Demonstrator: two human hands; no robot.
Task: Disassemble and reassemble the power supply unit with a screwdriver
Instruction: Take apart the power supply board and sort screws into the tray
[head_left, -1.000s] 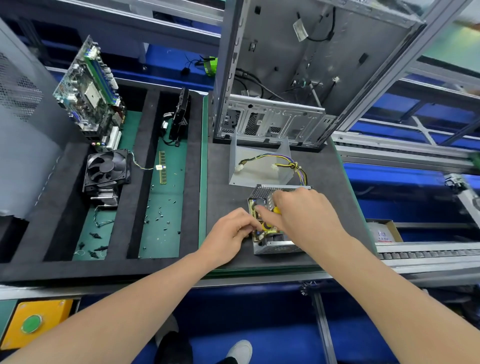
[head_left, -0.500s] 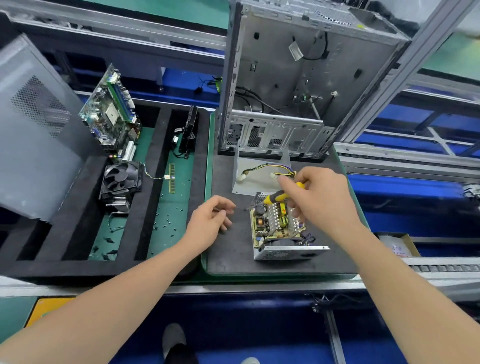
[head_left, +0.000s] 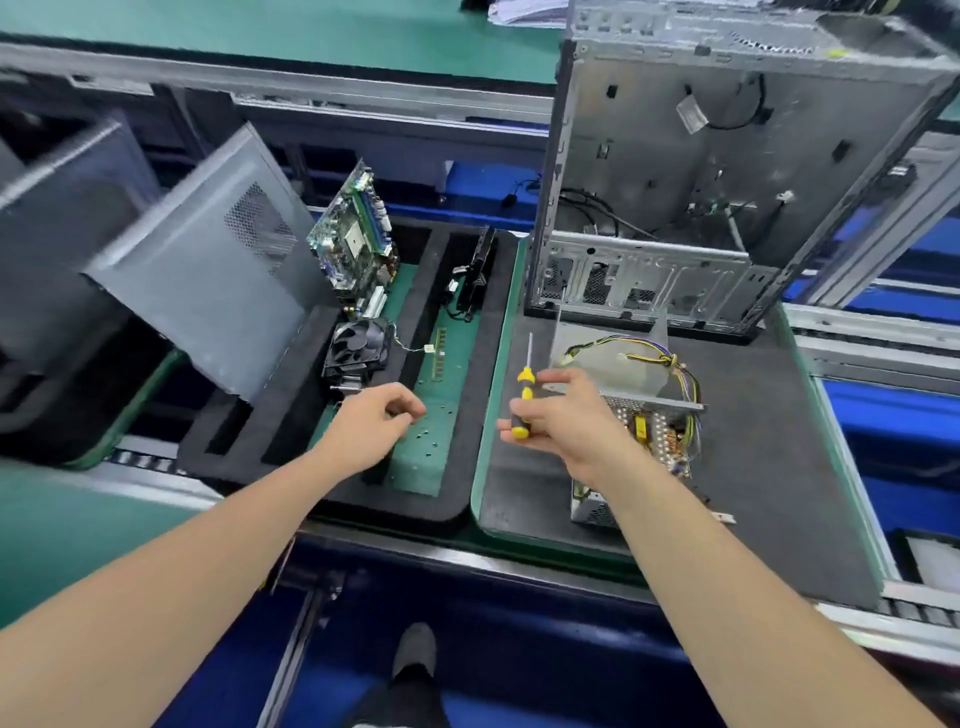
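**Desk:** Entry one, make and material?

**Operator:** I log one power supply unit (head_left: 655, 437). It is a perforated sheet-metal box with the lid off, showing a tan circuit board crowded with parts. One bent grey steel cover (head_left: 602, 358) stands just behind it, with one knotted bundle of yellow, black and purple wires (head_left: 671, 364) lying across it. One screwdriver (head_left: 525, 397) has a thin bright shaft and a yellow-and-black handle.

**Desk:** Position against the hands?

**Operator:** The unit lies on the dark, felt-like tabletop (head_left: 779, 441), under and to the right of my right hand (head_left: 569, 423). That forearm crosses its near left corner. The right hand grips the screwdriver by the handle, shaft pointing away from me. My left hand (head_left: 374, 421) hovers well left of the unit, over the green strip (head_left: 421, 467) of the black foam tray (head_left: 415, 506). Its fingers curl toward the thumb, and I cannot tell whether they pinch anything.

**Desk:** Remaining counts?

**Operator:**
- Two hands.
- One bare-metal computer case (head_left: 727, 156).
- One motherboard (head_left: 353, 239), leaning upright.
- One black finned fan (head_left: 358, 345).
- One memory stick (head_left: 440, 354).
- One grey vented side panel (head_left: 208, 270).
- Small dark screws dot the green strip, too small to count.
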